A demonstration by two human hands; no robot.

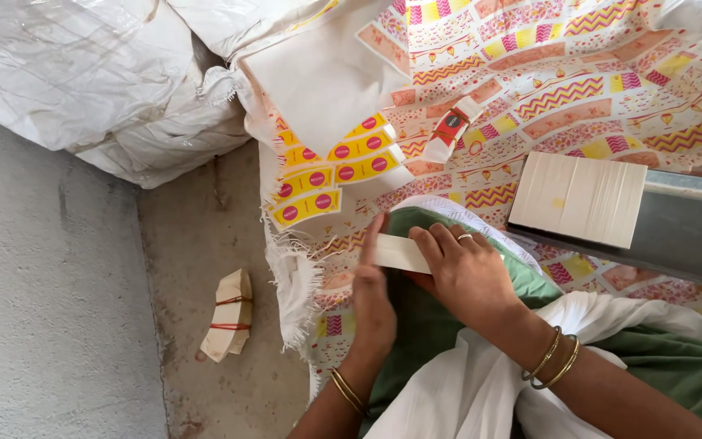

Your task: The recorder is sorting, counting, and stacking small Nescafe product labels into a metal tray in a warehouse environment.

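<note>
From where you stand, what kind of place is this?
Likely a home or small workshop for packaging work, done sitting on the floor: printed sheets, yellow labels, a stack of cream paper, and a rubber-banded bundle on bare concrete.

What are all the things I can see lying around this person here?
White sacks: several, bulging, top left.
Printed sheet: one, pink, yellow and orange patterns, spread under the work.
Yellow labels: a fanned batch, red dots, on the sheet's left part.
Small tube: one, white and red, on the sheet.
Cream paper stack: one, on a grey metal tray, right.
Banded bundle: one, cream, red rubber bands, on the floor.
Paper strip: one, cream, held between both hands.
Left hand: gold bangles, holding the strip.
Right hand: ring, bangles, holding the strip.
</note>
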